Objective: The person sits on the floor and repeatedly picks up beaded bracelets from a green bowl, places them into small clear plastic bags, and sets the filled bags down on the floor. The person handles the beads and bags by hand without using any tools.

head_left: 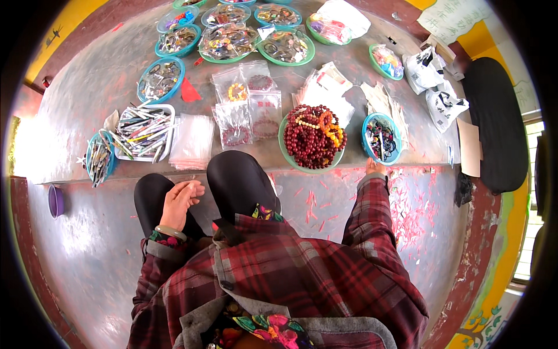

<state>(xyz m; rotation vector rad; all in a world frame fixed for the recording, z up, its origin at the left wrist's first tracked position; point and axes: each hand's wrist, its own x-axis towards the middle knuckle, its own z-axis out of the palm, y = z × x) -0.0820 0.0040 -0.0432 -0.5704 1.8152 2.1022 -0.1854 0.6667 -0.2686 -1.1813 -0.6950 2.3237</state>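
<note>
My left hand (pixel 181 202) is above my left knee, fingers loosely stretched, with nothing in it. My right hand (pixel 375 167) reaches to the near rim of a blue basket (pixel 397 152) that holds small dark and coloured pieces. The basket hides its fingers, so I cannot tell whether they grip the rim. Left of the basket, a light green basket (pixel 317 170) is heaped with dark red bead strings (pixel 308 142). An orange bead string (pixel 332 129) lies on top of the heap. Clear bags with bead bracelets (pixel 237 93) lie on the table left of it.
A white tray (pixel 167 116) of pens and a blue basket (pixel 93 174) of pens stand at left, beside flat clear bags (pixel 192 142). Several baskets of bagged trinkets (pixel 228 42) fill the far side. White bags (pixel 446 106) sit at right. Red scraps (pixel 414 209) litter the floor.
</note>
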